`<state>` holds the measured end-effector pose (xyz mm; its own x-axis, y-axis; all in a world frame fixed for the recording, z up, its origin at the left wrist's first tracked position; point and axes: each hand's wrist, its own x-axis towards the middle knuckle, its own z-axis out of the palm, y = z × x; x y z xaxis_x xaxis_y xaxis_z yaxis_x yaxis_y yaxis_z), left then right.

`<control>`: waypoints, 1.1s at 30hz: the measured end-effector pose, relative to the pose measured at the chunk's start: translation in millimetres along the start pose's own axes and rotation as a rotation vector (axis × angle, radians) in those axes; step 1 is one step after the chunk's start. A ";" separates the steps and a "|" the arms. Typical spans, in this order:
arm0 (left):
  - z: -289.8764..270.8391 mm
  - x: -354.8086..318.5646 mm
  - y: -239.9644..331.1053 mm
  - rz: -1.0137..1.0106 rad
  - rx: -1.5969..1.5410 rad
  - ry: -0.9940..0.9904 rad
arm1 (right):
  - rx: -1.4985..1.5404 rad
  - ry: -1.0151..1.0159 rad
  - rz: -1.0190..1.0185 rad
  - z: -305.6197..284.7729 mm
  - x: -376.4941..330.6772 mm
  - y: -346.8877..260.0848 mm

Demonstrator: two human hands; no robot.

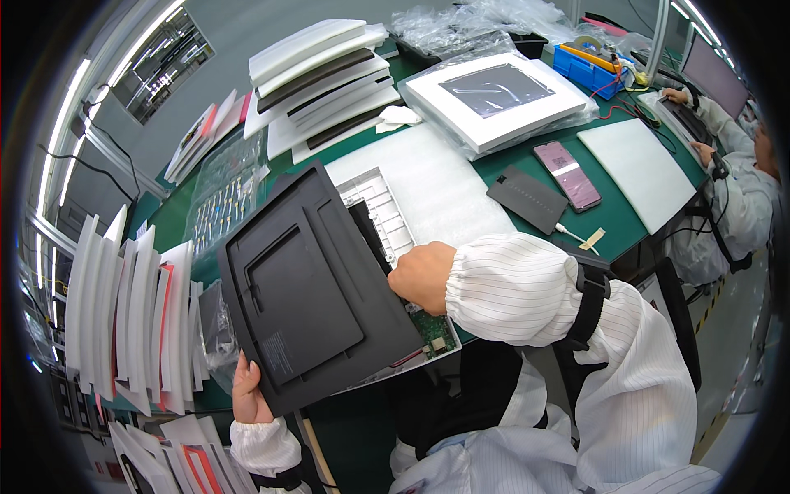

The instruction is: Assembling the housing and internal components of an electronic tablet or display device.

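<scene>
A dark grey moulded back cover (309, 292) is held tilted above the near edge of the green workbench (625, 218), hiding most of the white device chassis (380, 216) beneath it, where a strip of green circuit board (434, 329) shows at the lower right. The left hand (248, 393) closes on the cover's lower corner, fingers wrapped behind it. The right hand (422, 276) is curled at the cover's right edge over the chassis; whether it pinches anything cannot be told. A white foam sheet (432, 185) lies under the chassis. Upright white panels (132, 317) stand at the left, stacked panels (321, 82) behind, a bagged white-framed panel (494, 97) beyond. A dark flat plate (527, 199) and a phone (568, 174) lie to the right, where another person's hands (695, 123) work.
</scene>
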<state>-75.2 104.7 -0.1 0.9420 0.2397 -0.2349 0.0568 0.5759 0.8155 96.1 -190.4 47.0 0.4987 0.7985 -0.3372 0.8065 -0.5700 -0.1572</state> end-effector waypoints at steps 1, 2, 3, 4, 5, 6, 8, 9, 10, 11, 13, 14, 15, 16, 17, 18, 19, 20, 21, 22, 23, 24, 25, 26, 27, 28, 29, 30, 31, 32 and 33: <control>0.4 0.2 0.0 0.002 0.011 0.008 | 0.018 0.027 0.000 1.1 -1.7 0.9; 1.3 0.3 -0.2 0.003 0.010 0.008 | 0.016 0.026 0.000 1.6 -3.9 1.7; 2.2 -0.1 -0.5 0.002 0.001 0.004 | 0.030 0.060 -0.003 2.1 -5.4 2.3; 3.3 -0.8 -0.7 0.002 -0.009 0.000 | 0.044 0.094 -0.006 2.3 -7.2 3.1; 4.1 -1.9 -0.9 0.007 -0.010 0.001 | 0.040 0.096 -0.010 1.2 -8.6 5.2; 4.5 -2.8 -0.3 0.001 -0.026 0.006 | 0.157 0.121 0.025 -0.2 -8.3 8.4; 12.2 -3.6 -2.2 0.000 -0.051 0.004 | 0.372 0.351 -0.022 25.5 2.0 31.9; 15.5 -4.5 -1.6 -0.010 -0.040 -0.025 | 0.368 0.348 -0.034 20.2 -1.6 29.3; 19.2 -4.2 -1.0 -0.020 -0.027 -0.059 | 0.834 0.353 0.075 9.3 -10.0 22.9; 21.9 -3.0 -1.7 -0.010 -0.031 -0.055 | 1.298 0.340 0.188 3.4 -14.9 19.3; 28.7 0.1 -2.9 -0.022 0.000 -0.092 | 1.351 0.384 0.171 15.8 -19.0 18.0; 31.6 3.6 -4.3 -0.020 0.024 -0.108 | 1.250 0.496 0.193 21.6 -22.6 15.7; 33.5 8.1 -6.2 -0.009 0.021 -0.102 | 1.147 0.607 0.211 27.9 -25.3 16.2; 33.7 10.8 -6.1 -0.026 0.082 -0.093 | 1.004 0.718 0.207 35.5 -22.2 17.9; 33.6 13.3 -5.9 -0.043 0.142 -0.082 | 1.000 0.716 0.192 41.5 -22.4 19.0; 33.4 16.9 -6.2 -0.048 0.218 -0.051 | 0.989 0.715 0.247 44.4 -23.2 18.9; 34.5 19.4 -7.5 -0.037 0.214 -0.048 | 0.975 0.718 0.300 47.6 -24.4 18.5; 35.7 22.1 -9.9 0.005 0.303 -0.039 | 0.816 0.815 0.290 57.5 -22.4 17.9; 34.5 24.2 -11.8 0.045 0.392 -0.026 | 0.813 0.813 0.278 59.4 -23.3 14.7; 30.8 28.0 -14.0 0.119 0.536 0.006 | 0.753 0.817 0.325 60.1 -23.6 12.1; 27.5 30.6 -15.4 0.126 0.533 0.015 | 0.693 0.820 0.371 60.0 -23.2 9.3; 24.5 32.0 -17.1 0.155 0.633 0.035 | 0.677 0.816 0.398 58.9 -23.5 5.6; 20.2 34.4 -19.6 0.183 0.735 0.057 | 0.675 0.814 0.386 59.1 -22.8 3.9; 9.5 38.5 -24.0 0.240 0.879 0.138 | 0.586 0.859 0.382 59.4 -22.4 2.9; 8.1 37.7 -23.8 0.246 0.878 0.148 | 0.497 0.906 0.378 59.9 -22.0 2.0; 8.1 35.9 -23.7 0.306 1.001 0.187 | 0.497 0.907 0.365 61.5 -20.6 1.2; 8.5 33.3 -23.1 0.366 1.124 0.228 | 0.480 0.932 0.342 64.0 -18.2 0.8; 8.5 33.4 -25.1 0.371 1.141 0.220 | 0.460 0.958 0.324 66.8 -15.6 2.0; 6.6 33.7 -29.0 0.377 1.140 0.228 | 0.458 0.960 0.315 68.9 -13.8 1.9; 3.7 34.5 -34.0 0.402 1.197 0.245 | 0.416 0.956 0.312 70.8 -12.1 1.4; 5.8 32.9 -36.3 0.426 1.255 0.265 | 0.376 0.950 0.307 71.4 -11.2 0.9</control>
<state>-44.3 87.1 -34.3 0.8786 0.4436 0.1771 0.1742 -0.6428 0.7460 68.6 -213.6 -15.7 0.8382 0.3413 0.4254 0.5350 -0.6662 -0.5195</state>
